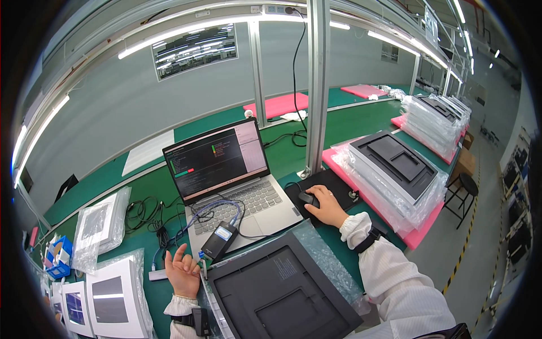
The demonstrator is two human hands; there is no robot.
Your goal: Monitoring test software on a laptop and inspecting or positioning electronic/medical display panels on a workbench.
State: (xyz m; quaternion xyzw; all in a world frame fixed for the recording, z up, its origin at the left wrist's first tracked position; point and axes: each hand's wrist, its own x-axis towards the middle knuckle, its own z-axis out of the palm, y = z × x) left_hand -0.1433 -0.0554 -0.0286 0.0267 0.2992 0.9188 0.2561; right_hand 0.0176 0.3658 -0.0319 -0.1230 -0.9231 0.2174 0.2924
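A long green worktop (367,120) carries everything within reach. On its right, a stack of black-faced panels in clear plastic wrap (366,179) lies over pink foam sheeting (416,236). Nearest the person, a flat black rectangular panel with a recessed face (271,274) rests at a slant, clear bubble wrap (327,254) showing along its right side. Just beyond it stands an open silver laptop (209,164), its screen lit; to the laptop's right lies a black mouse pad (334,182). The left hand (183,274) is palm up beside the panel, fingers loosely curled and apparently empty, though fingertip contact is hard to judge. The right hand (328,207) curves over a small black mouse (306,198) on the pad. A small black box with a pale label (219,242) sits across the laptop's front edge.
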